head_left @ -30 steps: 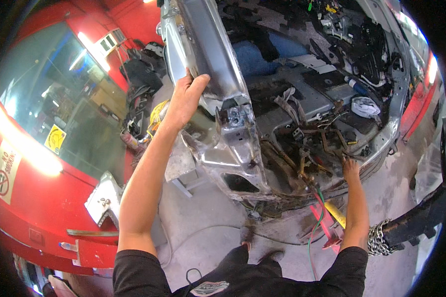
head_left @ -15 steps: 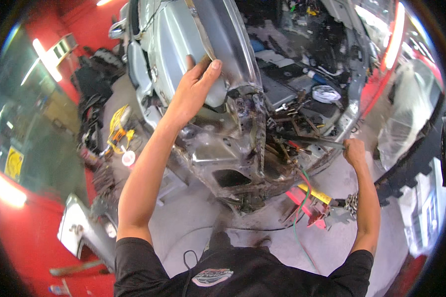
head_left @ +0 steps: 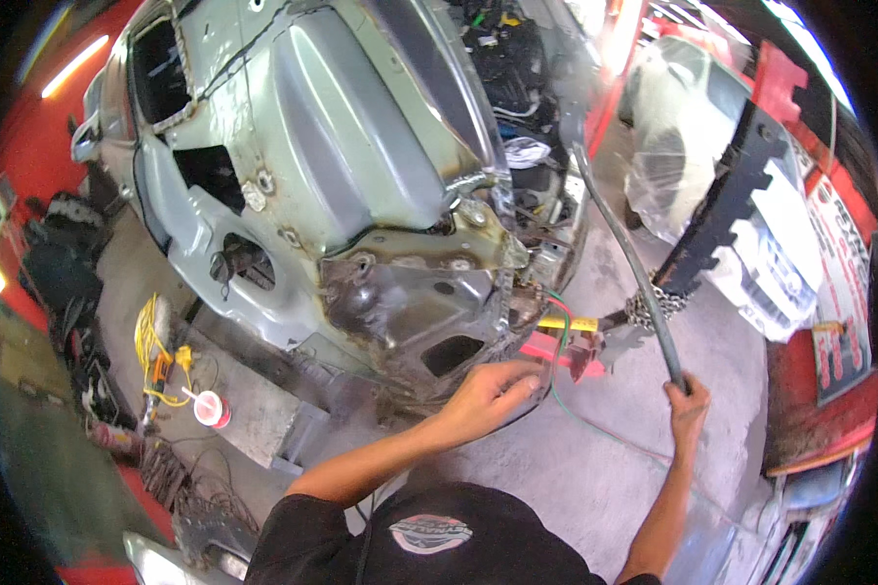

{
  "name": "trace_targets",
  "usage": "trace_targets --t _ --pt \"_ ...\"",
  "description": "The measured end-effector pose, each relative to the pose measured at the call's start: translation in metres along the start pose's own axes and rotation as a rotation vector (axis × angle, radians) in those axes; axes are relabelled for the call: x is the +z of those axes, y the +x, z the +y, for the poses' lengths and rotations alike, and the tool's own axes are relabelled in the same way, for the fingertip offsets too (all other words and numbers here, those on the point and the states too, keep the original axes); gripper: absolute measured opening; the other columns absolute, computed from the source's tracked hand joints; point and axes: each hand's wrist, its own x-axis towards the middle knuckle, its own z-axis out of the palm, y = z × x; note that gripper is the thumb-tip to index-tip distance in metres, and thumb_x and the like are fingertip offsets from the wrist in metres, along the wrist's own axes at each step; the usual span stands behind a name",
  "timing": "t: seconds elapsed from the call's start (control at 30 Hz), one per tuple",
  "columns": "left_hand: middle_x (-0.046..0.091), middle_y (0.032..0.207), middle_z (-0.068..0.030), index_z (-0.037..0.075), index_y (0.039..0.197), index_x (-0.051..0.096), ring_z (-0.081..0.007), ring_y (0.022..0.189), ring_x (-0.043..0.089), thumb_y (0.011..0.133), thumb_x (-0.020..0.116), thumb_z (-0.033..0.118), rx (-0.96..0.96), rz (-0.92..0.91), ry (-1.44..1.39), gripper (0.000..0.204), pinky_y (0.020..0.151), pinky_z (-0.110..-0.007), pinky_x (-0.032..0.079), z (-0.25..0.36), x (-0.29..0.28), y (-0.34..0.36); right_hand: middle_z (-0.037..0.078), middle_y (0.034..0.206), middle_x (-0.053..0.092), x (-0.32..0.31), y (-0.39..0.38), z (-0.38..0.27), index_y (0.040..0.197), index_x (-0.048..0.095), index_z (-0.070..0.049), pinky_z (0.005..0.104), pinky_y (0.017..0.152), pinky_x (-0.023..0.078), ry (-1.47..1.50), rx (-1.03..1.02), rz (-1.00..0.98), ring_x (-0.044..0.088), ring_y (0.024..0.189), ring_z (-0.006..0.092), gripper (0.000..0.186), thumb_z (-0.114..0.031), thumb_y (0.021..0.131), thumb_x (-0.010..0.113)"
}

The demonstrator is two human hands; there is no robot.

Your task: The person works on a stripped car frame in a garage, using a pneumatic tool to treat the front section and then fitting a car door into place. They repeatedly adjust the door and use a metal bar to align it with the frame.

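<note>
My right hand (head_left: pixel 688 398) is closed round the lower end of a long grey pry bar (head_left: pixel 634 258), slightly bent, which slants up and left to a flattened tip. The bar stands apart from the car, above the floor. Close to the rusty front end of the stripped car body, my left hand (head_left: pixel 498 395) hangs palm down with its fingers loosely stretched and nothing plainly in it. Part of its fingers is hidden. Beyond it lies a bare metal panel (head_left: pixel 415 307) with cut-outs and scorched edges, joined to the ribbed silver-green bodywork (head_left: pixel 341 127).
A red and yellow tool or stand (head_left: pixel 571 346) sits by a chain (head_left: pixel 654 310), with thin green and red hoses (head_left: pixel 566 409) crossing the floor. On the left are a yellow cord (head_left: pixel 146 346) and a white-red cup (head_left: pixel 212 409). A plastic-covered car (head_left: pixel 668 146) stands at right.
My left hand has come down from the ribbed panel to the front end. My right hand has raised the pry bar out from the car's side. The view has shifted.
</note>
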Motion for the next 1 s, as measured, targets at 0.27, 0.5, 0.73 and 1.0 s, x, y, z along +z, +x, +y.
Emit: trace_targets --t 0.27,0.5,0.73,1.0 --pt "0.052 0.133 -0.0113 -0.001 0.143 0.034 -0.0186 0.117 0.052 0.101 0.052 0.022 0.158 -0.192 -0.408 0.051 0.097 -0.034 0.042 0.04 0.041 -0.032 0.003 0.07 0.056 -0.009 -0.211 -0.094 0.097 0.068 0.007 0.0296 0.059 0.041 0.373 0.306 0.014 0.05 0.065 0.0135 0.038 -0.017 0.069 0.074" --pt "0.064 0.09 -0.0146 0.003 0.124 0.04 -0.0242 0.082 0.066 0.102 0.048 0.027 0.048 0.034 -0.539 0.033 0.077 -0.038 0.054 0.062 0.011 -0.107 0.013 0.086 0.066 0.005 -0.326 -0.174 0.114 0.063 0.005 0.031 0.074 0.049 0.491 0.216 -0.21 0.062 0.079 0.0183 0.043 -0.009 0.074 0.074" --pt "0.061 0.082 -0.012 0.005 0.121 0.043 -0.0282 0.065 0.065 0.1 0.05 0.032 -0.174 0.12 -0.685 0.034 0.06 -0.044 0.055 0.08 -0.049 -0.119 0.009 0.09 0.062 -0.007 -0.372 -0.273 0.134 0.051 0.003 0.0289 0.073 0.049 0.468 -0.064 -0.207 0.06 0.078 0.0162 0.056 -0.011 0.082 0.068" --pt "0.062 0.096 -0.0162 0.004 0.115 0.044 -0.0313 0.073 0.066 0.1 0.049 0.033 -0.147 -0.006 -0.864 0.033 0.062 -0.044 0.055 0.083 -0.105 -0.132 0.008 0.089 0.058 -0.008 -0.384 -0.369 0.138 0.047 0.003 0.0275 0.06 0.047 0.892 0.343 -0.343 0.053 0.068 0.0106 0.055 -0.013 0.088 0.063"
